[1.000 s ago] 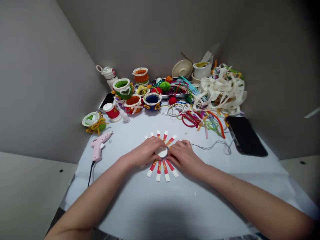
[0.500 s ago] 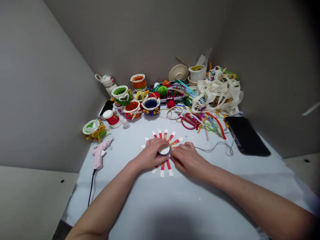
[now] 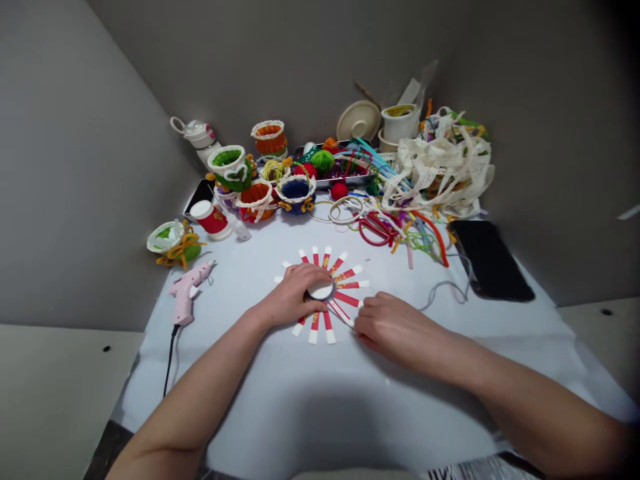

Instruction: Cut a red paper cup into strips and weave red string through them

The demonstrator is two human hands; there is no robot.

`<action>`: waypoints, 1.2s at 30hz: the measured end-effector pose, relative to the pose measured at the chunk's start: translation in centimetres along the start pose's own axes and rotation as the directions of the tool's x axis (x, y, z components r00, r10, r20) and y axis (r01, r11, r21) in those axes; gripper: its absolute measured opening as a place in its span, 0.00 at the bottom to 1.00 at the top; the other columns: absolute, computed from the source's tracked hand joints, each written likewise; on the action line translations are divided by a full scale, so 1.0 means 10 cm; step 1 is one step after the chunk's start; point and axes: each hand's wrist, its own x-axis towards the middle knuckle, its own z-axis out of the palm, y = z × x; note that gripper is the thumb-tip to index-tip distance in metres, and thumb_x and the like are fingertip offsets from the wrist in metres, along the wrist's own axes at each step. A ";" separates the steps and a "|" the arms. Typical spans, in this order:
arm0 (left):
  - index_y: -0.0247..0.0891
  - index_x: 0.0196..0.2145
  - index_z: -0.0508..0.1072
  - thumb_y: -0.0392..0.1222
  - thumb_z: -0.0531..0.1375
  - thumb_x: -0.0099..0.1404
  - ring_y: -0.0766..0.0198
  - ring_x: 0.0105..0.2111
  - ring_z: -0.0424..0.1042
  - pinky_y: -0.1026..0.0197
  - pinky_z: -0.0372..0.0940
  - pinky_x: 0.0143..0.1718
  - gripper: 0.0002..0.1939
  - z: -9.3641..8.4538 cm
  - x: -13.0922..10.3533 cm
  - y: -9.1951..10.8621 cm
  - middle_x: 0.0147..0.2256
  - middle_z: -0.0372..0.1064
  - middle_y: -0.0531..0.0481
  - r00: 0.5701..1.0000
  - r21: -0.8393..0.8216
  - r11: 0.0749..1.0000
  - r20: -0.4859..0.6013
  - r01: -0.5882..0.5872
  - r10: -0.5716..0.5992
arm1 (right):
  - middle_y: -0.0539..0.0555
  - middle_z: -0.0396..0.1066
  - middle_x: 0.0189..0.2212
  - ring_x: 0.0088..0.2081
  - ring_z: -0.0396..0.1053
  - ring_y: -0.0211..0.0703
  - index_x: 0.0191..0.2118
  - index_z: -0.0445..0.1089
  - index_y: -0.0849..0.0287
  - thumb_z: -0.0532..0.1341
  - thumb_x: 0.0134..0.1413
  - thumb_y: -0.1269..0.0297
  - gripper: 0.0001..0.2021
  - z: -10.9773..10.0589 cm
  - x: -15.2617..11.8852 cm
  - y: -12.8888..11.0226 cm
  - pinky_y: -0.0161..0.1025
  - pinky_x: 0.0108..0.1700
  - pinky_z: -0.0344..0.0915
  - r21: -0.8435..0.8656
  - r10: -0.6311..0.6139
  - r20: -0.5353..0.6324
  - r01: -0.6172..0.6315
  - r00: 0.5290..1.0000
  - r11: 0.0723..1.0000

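Observation:
A paper cup cut into red and white strips (image 3: pixel 347 299) lies splayed flat like a sunburst, its round white base (image 3: pixel 321 289) in the middle. Dark grey yarn runs round the rim of that base. My left hand (image 3: pixel 300 291) grips the base from the left, fingers over the far side and thumb at the near side. To the right of the strips, my right hand (image 3: pixel 383 321) is closed in a pinch on the grey yarn (image 3: pixel 445 285), whose loose length trails off to the right. The pinched bit is hidden by the fingers.
A pink glue gun (image 3: pixel 187 291) lies at left. Behind stand a red paper cup (image 3: pixel 211 220), several yarn-covered baskets (image 3: pixel 296 193) and a tray of yarn balls (image 3: pixel 345 180). Red-handled scissors (image 3: pixel 376 229), white lace (image 3: pixel 440 167) and a black phone (image 3: pixel 491 260) are at right.
My right hand has drawn away from the cup base, to the right and nearer me, pulling the yarn. My left hand stays on the base. The view has shifted slightly.

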 end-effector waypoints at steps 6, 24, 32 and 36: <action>0.44 0.54 0.71 0.54 0.67 0.65 0.48 0.60 0.67 0.44 0.52 0.63 0.24 -0.01 -0.01 0.01 0.57 0.71 0.41 0.999 0.003 1.000 0.023 -0.023 0.023 | 0.52 0.75 0.25 0.29 0.68 0.41 0.26 0.72 0.58 0.59 0.57 0.78 0.13 -0.01 0.03 -0.06 0.41 0.34 0.55 0.088 0.031 0.129 -0.042 0.991 0.995; 0.42 0.52 0.71 0.45 0.65 0.69 0.53 0.55 0.68 0.47 0.62 0.59 0.15 -0.20 -0.07 0.01 0.53 0.71 0.43 0.982 -0.113 0.988 0.150 -0.101 0.117 | 0.53 0.76 0.29 0.33 0.68 0.44 0.31 0.72 0.58 0.58 0.63 0.76 0.11 0.00 0.07 -0.02 0.43 0.35 0.50 -0.035 0.098 -0.022 -0.099 0.995 0.994; 0.42 0.52 0.69 0.32 0.64 0.65 0.54 0.57 0.66 0.47 0.61 0.60 0.19 -0.26 -0.09 0.08 0.55 0.69 0.43 0.966 -0.123 0.990 0.241 -0.069 0.097 | 0.53 0.75 0.30 0.34 0.68 0.45 0.32 0.72 0.60 0.59 0.63 0.75 0.08 0.14 0.13 0.02 0.42 0.36 0.50 -0.055 0.131 -0.044 -0.133 0.990 0.990; 0.41 0.50 0.69 0.29 0.63 0.64 0.54 0.55 0.66 0.48 0.62 0.59 0.18 -0.24 -0.09 0.12 0.53 0.69 0.43 0.961 -0.142 0.987 0.255 -0.070 0.104 | 0.55 0.75 0.29 0.34 0.66 0.44 0.32 0.73 0.61 0.57 0.66 0.73 0.11 0.22 0.26 0.12 0.42 0.38 0.50 -0.064 0.283 -0.168 -0.297 0.944 0.953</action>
